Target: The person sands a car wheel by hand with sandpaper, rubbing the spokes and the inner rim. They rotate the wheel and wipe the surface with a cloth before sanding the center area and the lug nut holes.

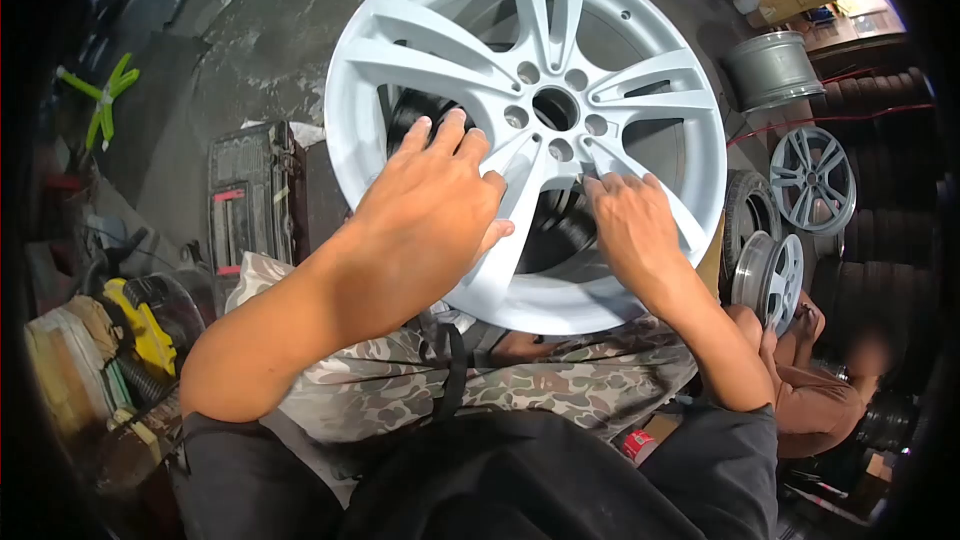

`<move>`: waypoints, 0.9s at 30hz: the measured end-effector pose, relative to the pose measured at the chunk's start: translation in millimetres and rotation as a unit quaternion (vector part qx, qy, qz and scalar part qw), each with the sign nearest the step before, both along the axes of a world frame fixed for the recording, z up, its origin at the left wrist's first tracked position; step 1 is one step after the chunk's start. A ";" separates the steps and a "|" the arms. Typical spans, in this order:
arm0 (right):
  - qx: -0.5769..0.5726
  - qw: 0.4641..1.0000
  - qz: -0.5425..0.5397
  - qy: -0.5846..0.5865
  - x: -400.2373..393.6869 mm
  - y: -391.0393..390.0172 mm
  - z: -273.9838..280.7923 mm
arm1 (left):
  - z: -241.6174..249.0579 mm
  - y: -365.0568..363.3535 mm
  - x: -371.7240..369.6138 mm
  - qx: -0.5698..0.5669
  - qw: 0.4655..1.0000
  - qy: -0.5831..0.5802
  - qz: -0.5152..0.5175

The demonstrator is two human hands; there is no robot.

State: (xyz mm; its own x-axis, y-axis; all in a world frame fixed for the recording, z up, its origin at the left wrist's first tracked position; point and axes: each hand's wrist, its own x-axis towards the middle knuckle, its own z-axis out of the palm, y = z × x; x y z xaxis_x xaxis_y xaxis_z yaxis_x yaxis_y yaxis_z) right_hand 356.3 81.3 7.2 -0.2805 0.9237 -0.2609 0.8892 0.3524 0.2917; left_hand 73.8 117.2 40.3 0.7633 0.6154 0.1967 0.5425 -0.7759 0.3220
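Observation:
A large light grey wheel rim (518,240) lies face up in front of my lap, its round centre hole and several bolt holes showing. My left hand (430,190) rests over the rim's lower left spokes, fingers apart and holding nothing. At the lower right spoke, close to the hub, is my right hand (635,225), with its fingers bent down and close together at the spoke's edge. Its fingertips are partly hidden, and whatever may be between them cannot be made out.
A dark toolbox (250,202) stands at the left, with a green cross-shaped object (103,98) beyond it. More rims (812,180) and a tire (748,210) are at the right. Another person (815,400) sits at the lower right. A yellow tool (142,328) lies at the lower left.

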 end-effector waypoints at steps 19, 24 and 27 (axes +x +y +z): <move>0.109 0.978 0.024 0.175 -11.1 14.1 -28.6 | 3.5 21.1 13.5 -0.057 0.992 0.113 0.026; -0.017 0.971 -0.049 0.235 -26.1 6.2 -15.3 | -1.6 36.9 17.8 -0.119 0.980 0.137 0.077; -0.107 0.924 -0.018 0.367 -7.2 -33.8 -1.3 | -2.1 39.0 22.0 -0.143 0.978 0.130 0.076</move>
